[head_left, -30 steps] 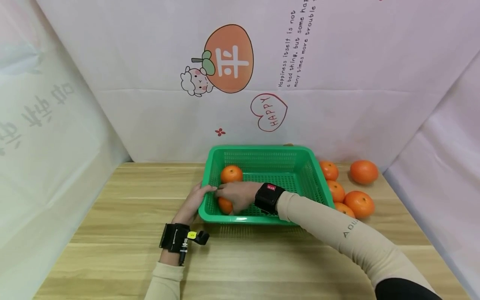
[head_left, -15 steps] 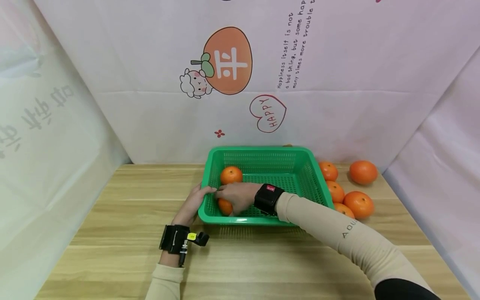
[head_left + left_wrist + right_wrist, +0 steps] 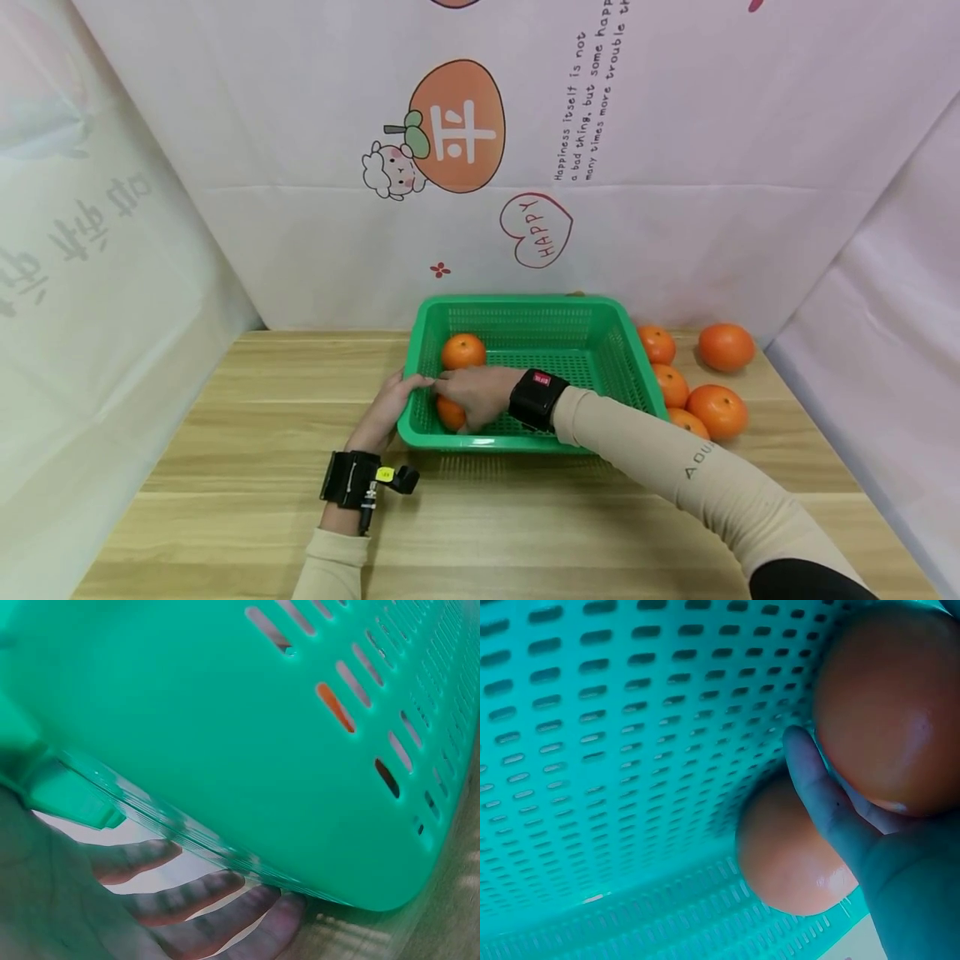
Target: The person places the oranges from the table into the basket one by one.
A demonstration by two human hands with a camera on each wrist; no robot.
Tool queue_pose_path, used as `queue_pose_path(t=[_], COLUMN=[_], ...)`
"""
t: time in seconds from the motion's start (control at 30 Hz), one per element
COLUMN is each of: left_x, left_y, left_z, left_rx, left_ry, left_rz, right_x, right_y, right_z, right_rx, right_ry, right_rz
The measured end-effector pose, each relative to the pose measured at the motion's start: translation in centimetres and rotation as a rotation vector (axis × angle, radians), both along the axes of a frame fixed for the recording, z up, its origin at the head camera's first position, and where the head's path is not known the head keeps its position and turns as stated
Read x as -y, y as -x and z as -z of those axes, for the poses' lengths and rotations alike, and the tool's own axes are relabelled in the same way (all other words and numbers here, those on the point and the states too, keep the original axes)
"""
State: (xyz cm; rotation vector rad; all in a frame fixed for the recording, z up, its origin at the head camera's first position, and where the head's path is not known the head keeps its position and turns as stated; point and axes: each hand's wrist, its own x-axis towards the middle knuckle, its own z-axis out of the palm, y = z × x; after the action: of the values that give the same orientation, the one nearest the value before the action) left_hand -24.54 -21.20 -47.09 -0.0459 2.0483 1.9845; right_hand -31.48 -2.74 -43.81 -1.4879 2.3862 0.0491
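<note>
Head view shows my right hand (image 3: pixel 474 394) inside the green basket (image 3: pixel 592 312), fingers curled over an orange (image 3: pixel 450 413) lying under them at the near-left corner, second orange (image 3: pixel 462 351) just beyond. My left hand (image 3: pixel 390 406) grips the basket's rim. I judge this the set-down; next, uncurl and withdraw.

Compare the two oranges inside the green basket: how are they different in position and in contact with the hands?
The near orange lies in the basket's front left corner, and the right hand covers most of it. The far orange sits farther back along the left wall, fully in sight in the head view. The right hand's fingers curl over the near orange; no hand grips the far orange. Both are round, orange, and similar in size.
</note>
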Motion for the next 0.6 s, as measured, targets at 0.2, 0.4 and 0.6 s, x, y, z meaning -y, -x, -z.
queue_pose_path(t=[0.2,0.4,0.6], left_x=[-0.2,-0.2,-0.1], left_y=[0.1,0.1,-0.1], left_z=[-0.1,-0.1,-0.1], left_rx=[0.007,0.005,0.005], left_ry=[-0.006,-0.005,-0.007], left_rz=[-0.01,-0.016,-0.014], right_x=[-0.2,-0.3,-0.8], right_y=[-0.2,-0.8,-1.3], right_z=[-0.4,-1.4,-2.4], right_rx=[0.005,-0.023,-0.028], right_ry=[0.016,0.029,0.058], right_rz=[-0.008,-0.023,-0.028])
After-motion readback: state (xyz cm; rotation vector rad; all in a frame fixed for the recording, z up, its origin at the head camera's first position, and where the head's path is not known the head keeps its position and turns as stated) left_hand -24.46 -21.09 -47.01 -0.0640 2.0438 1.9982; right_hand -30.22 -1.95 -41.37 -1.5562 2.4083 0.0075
